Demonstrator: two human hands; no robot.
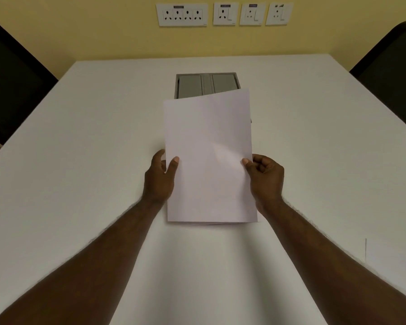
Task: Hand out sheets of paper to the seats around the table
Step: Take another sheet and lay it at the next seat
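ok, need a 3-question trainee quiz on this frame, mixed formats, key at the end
1. True or false: the left hand and right hand both grip the sheets of paper.
2. What does the far edge of the sheets partly cover?
A. a wall socket panel
B. the grey cable box recessed in the table
C. a laptop
3. Fill in: dark ____ stand at the table's far-left and far-right corners.

Key
1. True: each hand pinches a side edge, thumb on top.
2. B
3. Chairs; no sheet lies in front of either yet.
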